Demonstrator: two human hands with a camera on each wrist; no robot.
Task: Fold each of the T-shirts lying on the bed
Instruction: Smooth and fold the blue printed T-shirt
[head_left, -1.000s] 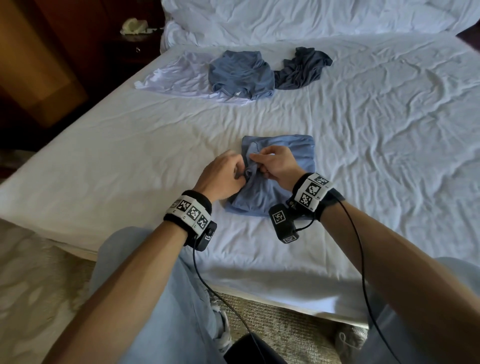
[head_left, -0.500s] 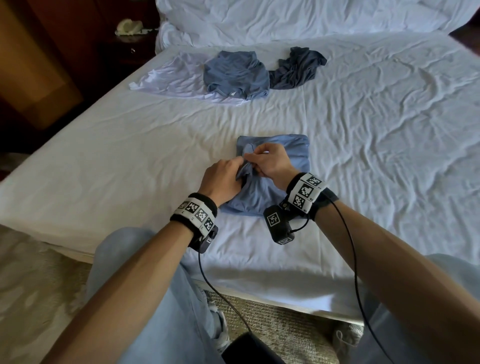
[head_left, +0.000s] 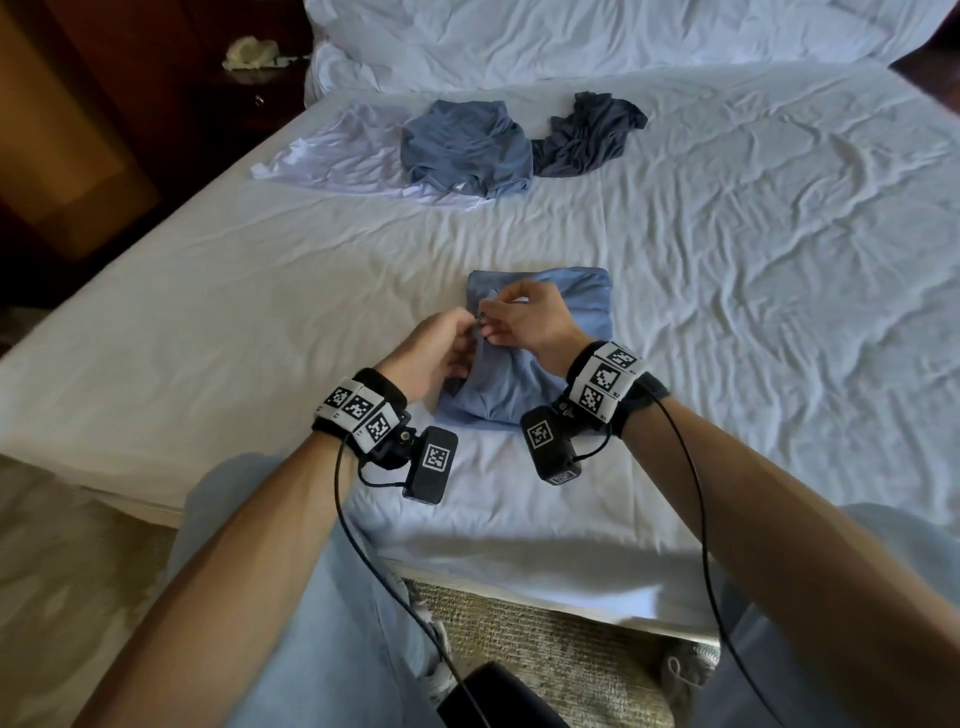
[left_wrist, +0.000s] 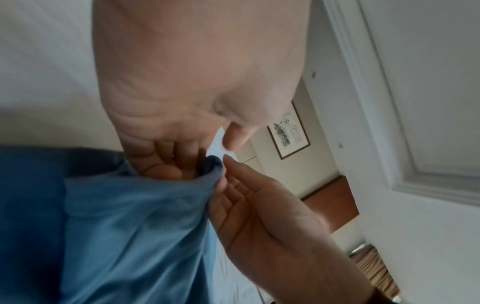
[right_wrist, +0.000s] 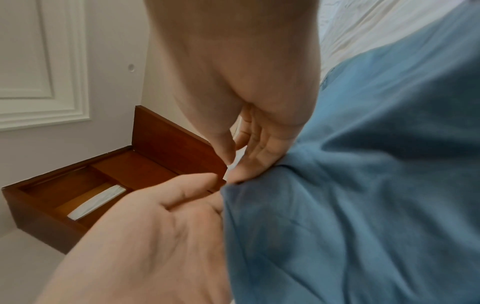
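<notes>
A light blue T-shirt (head_left: 571, 322), partly folded, lies in the middle of the bed (head_left: 753, 312). Both my hands meet at its left edge, where a ridge of fabric is pulled up. My left hand (head_left: 467, 338) has its fingers curled into that fold (left_wrist: 207, 164). My right hand (head_left: 491, 319) pinches the same edge with thumb and fingertips (right_wrist: 236, 174). In the wrist views the blue cloth (right_wrist: 363, 195) hangs down from the pinch. Three unfolded shirts lie at the far side: a white one (head_left: 337, 156), a blue-grey one (head_left: 467, 150) and a dark grey one (head_left: 587, 135).
Pillows (head_left: 571, 31) are piled at the head of the bed. A dark wooden nightstand (head_left: 244, 98) with a crumpled pale item stands at the far left. The bed's near edge (head_left: 519, 587) is against my legs, with carpet below. Cables run from both wrist cameras.
Both hands have kept hold of the shirt's left edge and moved slightly away from me. The right hand's grip has loosened from a fist to a fingertip pinch.
</notes>
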